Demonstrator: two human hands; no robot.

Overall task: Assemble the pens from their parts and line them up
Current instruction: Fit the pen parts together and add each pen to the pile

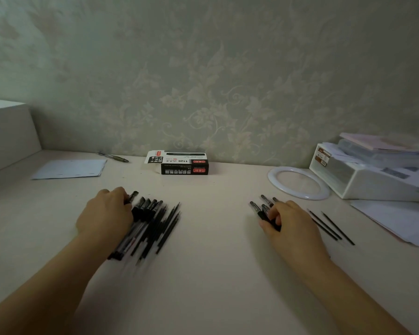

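Gathering parts: my left hand (104, 213) rests on the pile (153, 221), fingers hidden; right hand (290, 221) fingers clamp barrels (264, 209); assembly seemingly unstarted.

— What colour are the pen parts (153, 221)?
— Black, the loose refills (331, 226) too.
— And the counter (215, 262)?
— Pale cream, plain. The wallpaper (228, 81) is grey-green with a faint floral scroll.
— The box (183, 163)?
— Black and white, with small red labels. The ring (298, 182) beside the white organiser (373, 184) is white too.
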